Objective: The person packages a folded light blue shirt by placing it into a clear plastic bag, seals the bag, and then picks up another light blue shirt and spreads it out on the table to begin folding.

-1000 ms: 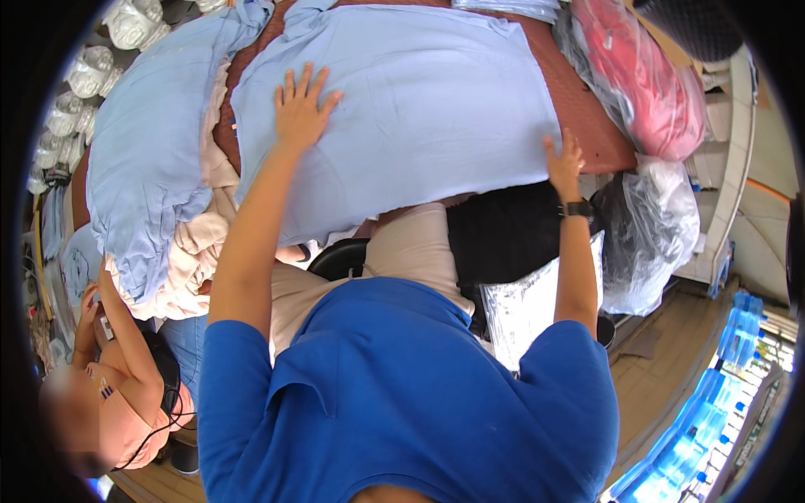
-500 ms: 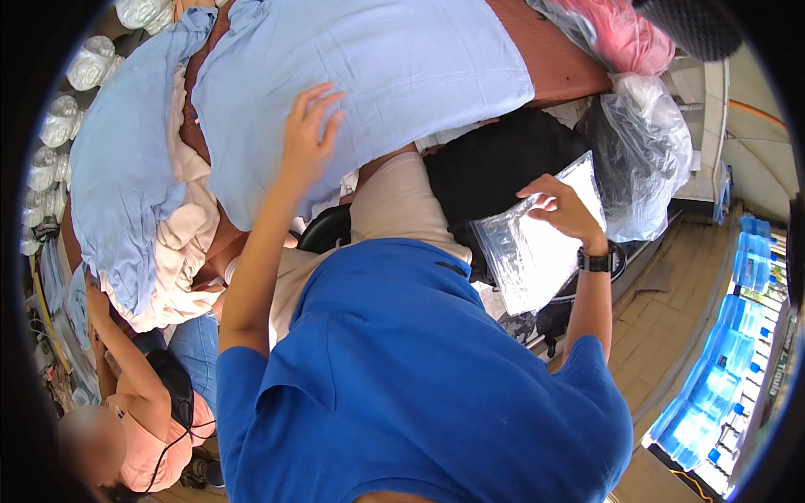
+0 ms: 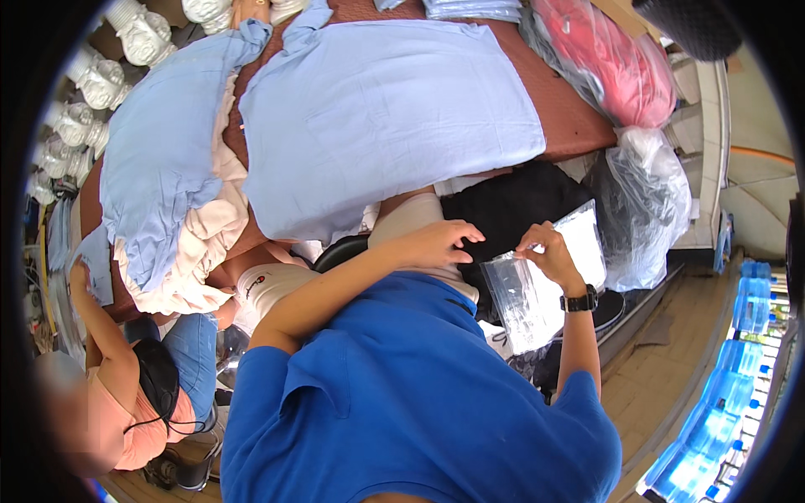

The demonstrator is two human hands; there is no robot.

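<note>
A light-blue garment (image 3: 390, 121) is lying spread almost flat on a brown-covered table (image 3: 583, 121), its near edge reaching past the tabletop, its far left corner bunching into folds. Nearer the wearer, on the right, a shiny, rectangular, clear-and-white plastic packet (image 3: 549, 298) is resting at a slant beside black cloth (image 3: 507, 201), the right hand (image 3: 553, 258) covering part of its upper edge.

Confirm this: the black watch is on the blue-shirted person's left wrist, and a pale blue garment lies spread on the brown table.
No: in the head view the black watch is on the right wrist; the pale blue garment does lie spread on the brown table.
</note>
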